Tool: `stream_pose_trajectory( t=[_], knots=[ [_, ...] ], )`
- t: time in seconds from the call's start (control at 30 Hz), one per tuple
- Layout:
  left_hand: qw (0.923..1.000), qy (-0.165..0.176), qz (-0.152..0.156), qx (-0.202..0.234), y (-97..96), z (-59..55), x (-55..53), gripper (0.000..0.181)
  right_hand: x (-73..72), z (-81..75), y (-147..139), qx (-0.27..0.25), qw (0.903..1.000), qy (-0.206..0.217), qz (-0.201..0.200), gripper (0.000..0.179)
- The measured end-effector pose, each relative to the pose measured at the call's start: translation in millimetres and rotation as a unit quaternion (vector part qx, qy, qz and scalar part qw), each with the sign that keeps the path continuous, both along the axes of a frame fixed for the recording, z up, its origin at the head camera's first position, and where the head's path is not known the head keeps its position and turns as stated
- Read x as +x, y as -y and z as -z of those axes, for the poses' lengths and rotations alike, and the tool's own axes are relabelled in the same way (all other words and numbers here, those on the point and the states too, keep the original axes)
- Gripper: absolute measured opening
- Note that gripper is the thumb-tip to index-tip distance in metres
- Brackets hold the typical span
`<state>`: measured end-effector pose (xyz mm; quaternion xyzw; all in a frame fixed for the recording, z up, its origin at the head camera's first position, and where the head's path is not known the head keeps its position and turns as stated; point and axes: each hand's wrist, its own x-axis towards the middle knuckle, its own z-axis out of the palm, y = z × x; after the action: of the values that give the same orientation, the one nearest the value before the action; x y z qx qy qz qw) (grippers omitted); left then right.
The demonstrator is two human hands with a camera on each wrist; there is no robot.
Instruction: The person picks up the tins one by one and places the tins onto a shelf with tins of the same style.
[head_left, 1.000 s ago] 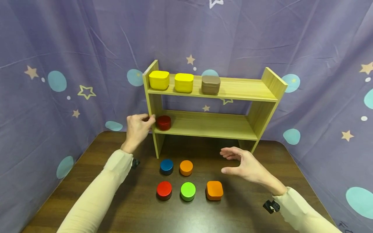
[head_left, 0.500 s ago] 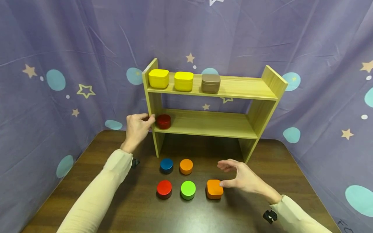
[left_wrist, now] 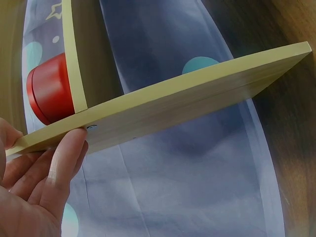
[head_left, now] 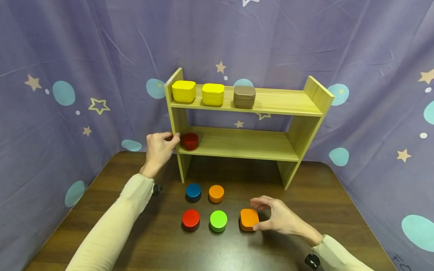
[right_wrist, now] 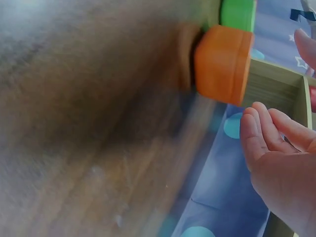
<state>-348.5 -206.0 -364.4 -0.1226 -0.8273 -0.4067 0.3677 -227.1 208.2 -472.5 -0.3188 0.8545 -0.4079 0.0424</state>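
Note:
My left hand (head_left: 158, 151) grips the left side panel (left_wrist: 173, 106) of a two-tier wooden shelf, thumb at the front edge and fingers against the outer face. Just inside that panel, a dark red round tin (head_left: 190, 141) sits on the lower board. Over the table's right half, my right hand (head_left: 280, 217) is spread with thumb and fingers apart. Its thumb tip overlaps the front right corner of an orange square tin (head_left: 249, 218) standing on the table. In the right wrist view the orange tin (right_wrist: 222, 64) shows beyond the parted fingers (right_wrist: 254, 131).
Blue (head_left: 193, 192), orange (head_left: 216, 193), red (head_left: 191, 219) and green (head_left: 218, 220) round tins stand left of the square one. Two yellow tins (head_left: 213, 95) and a brown tin (head_left: 244, 96) stand on the top board (head_left: 285, 101). A patterned curtain (head_left: 101, 56) hangs behind.
My right hand has come down and toward the front, from above and behind the orange square tin to right beside it. The left hand keeps its grip on the panel.

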Motion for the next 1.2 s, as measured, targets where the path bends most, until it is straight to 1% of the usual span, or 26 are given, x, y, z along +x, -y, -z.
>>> stream_pose_trajectory(
  t=[0.13,0.3,0.4,0.6,0.87,1.07,1.2],
  knots=[
    [1.0,0.005,-0.002,0.003,0.3,0.9,-0.3,0.039,0.7,6.8,3.8,-0.002,1.0,-0.006,-0.002,0.07],
    [1.0,-0.006,-0.005,-0.003,0.6,-1.2,0.1,0.042,-0.5,11.3,5.2,-0.002,0.9998,-0.016,0.009,0.07],
    [1.0,-0.005,-0.003,-0.003,0.9,-1.3,0.4,0.042,-0.5,13.2,5.7,0.002,0.9998,-0.014,0.012,0.071],
    [0.9999,0.001,0.005,0.01,0.5,0.0,0.5,0.039,-1.5,16.2,7.8,0.005,0.9999,-0.008,0.012,0.069],
    [1.0,0.005,0.006,0.002,-0.2,-0.5,1.2,0.039,-3.9,22.9,9.9,0.026,0.9994,-0.008,0.021,0.067],
    [1.0,0.003,0.001,-0.007,0.0,-0.3,2.4,0.046,-4.3,25.6,11.3,0.037,0.999,-0.005,0.026,0.067],
    [1.0,0.001,0.001,-0.008,0.0,-0.4,2.4,0.047,-4.3,26.6,11.5,0.052,0.9982,-0.009,0.028,0.068]
  ],
)
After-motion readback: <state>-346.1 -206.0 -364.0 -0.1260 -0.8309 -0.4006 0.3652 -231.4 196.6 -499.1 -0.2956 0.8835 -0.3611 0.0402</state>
